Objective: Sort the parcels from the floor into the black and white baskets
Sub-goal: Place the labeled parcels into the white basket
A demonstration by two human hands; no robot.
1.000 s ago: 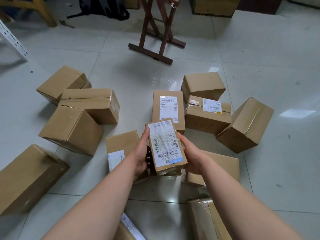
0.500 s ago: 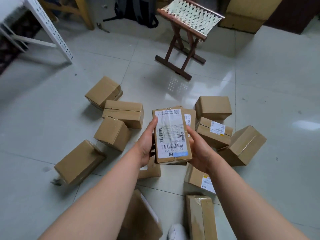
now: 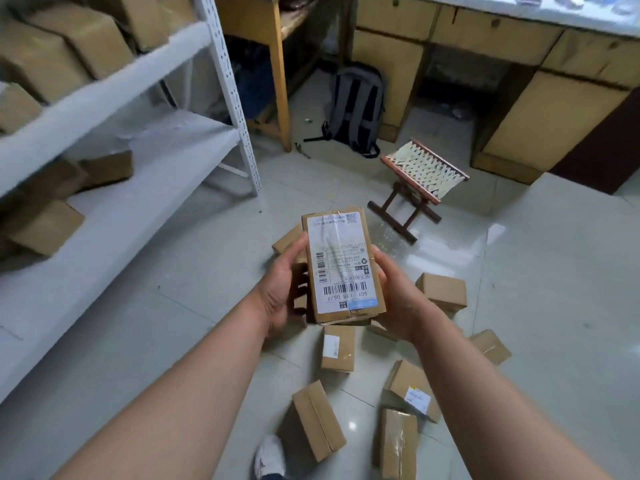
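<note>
Fingers (image 3: 380,259) of the left hand (image 3: 282,296) and right hand (image 3: 398,303) grip the labelled parcel (image 3: 343,268) by its long sides, label up, in the air over other parcels (image 3: 337,348) lying on the floor (image 3: 173,323). Beyond stand a folding stool (image 3: 420,178), a backpack (image 3: 356,109) and a white shelf rack (image 3: 114,77) loaded with boxes (image 3: 45,223). Since a second ago the parcel has risen well clear of the pile.

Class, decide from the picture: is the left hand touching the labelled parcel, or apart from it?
Touching. The head view shows the left hand with its thumb against the labelled parcel, no gap.
</note>
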